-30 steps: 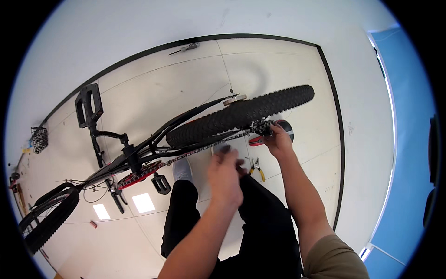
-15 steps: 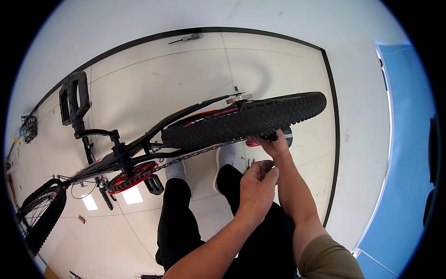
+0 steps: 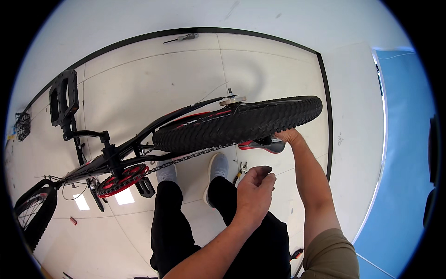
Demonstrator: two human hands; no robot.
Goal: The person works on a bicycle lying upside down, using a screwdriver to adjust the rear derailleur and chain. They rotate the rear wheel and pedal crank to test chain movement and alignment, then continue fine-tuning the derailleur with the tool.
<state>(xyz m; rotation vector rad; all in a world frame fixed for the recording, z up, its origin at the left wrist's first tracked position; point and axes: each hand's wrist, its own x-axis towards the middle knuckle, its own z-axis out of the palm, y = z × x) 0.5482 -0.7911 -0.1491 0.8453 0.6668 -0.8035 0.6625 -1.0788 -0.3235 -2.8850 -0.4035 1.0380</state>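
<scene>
A black and red bicycle lies across my view, its knobby rear wheel [image 3: 246,123] in front of me and its chain [image 3: 186,157] running to a red chainring [image 3: 123,180]. My right hand [image 3: 289,135] reaches in at the near side of the tyre, close to dark parts by the hub. Its fingers are mostly hidden there, so any hold cannot be seen. Nearer to me, my left hand [image 3: 255,193] is apart from the bicycle with curled fingers and thumb pinched together. A fingertip is blackened; what the pinch holds, if anything, is hidden. Below the wheel shows a black and red saddle [image 3: 265,146].
Pliers [image 3: 242,171] lie on the floor beside my left hand. A screwdriver [image 3: 181,38] rests by the far wall. One pedal [image 3: 64,98] sticks up at the left, near the crank. The front wheel [image 3: 37,211] is at the far left, and a small red piece [image 3: 73,221] lies nearby.
My right hand and forearm have shifted right, away from my left hand, uncovering more of the saddle. My left hand stays pinched and has moved slightly. The whole view has shifted a little.
</scene>
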